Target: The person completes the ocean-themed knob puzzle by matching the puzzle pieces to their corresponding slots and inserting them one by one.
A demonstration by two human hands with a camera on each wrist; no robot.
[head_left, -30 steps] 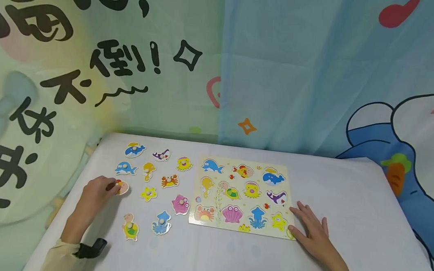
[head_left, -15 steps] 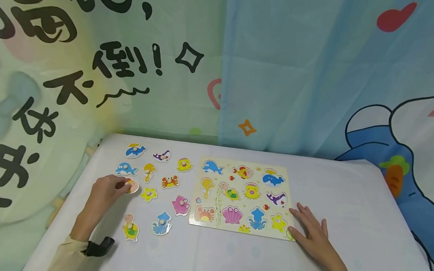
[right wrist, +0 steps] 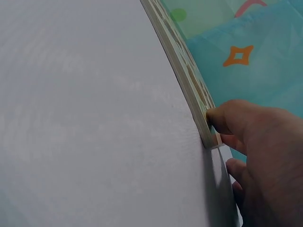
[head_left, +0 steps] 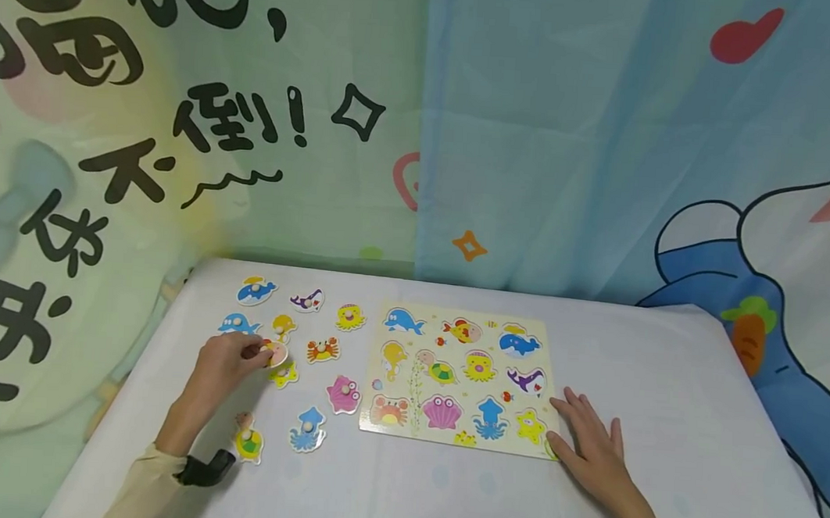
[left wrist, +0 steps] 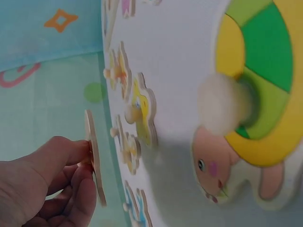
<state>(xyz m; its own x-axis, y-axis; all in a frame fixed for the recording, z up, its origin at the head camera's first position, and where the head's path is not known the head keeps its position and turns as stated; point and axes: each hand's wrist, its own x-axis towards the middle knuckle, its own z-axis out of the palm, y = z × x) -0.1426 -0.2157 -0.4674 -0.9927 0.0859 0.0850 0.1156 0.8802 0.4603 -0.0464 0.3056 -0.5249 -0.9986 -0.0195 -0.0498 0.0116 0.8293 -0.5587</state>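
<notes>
A wooden knob-puzzle piece with a red and yellow fish [head_left: 280, 354] hangs above the table. My left hand [head_left: 220, 374] pinches it from behind; in the left wrist view the piece [left wrist: 96, 163] appears edge-on at the fingertips. Below it, the yellow star piece [head_left: 284, 374] is partly covered. The turtle piece [head_left: 248, 440] lies near my left wrist. My right hand [head_left: 597, 447] rests at the lower right corner of the puzzle board [head_left: 466, 388], fingers spread. In the right wrist view a fingertip touches the board's edge [right wrist: 182, 80].
Left of the board lie several loose knobbed pieces, among them a crab [head_left: 322, 350], a pink shell [head_left: 344, 395], a squid [head_left: 307, 430] and an octopus [head_left: 350, 317]. A white cloth covers the table [head_left: 635, 357]. Behind it hangs a printed curtain [head_left: 533, 156].
The left hand has carried the fish piece rightward from the left side of the loose pieces to above the star. The right hand stays at the board's corner.
</notes>
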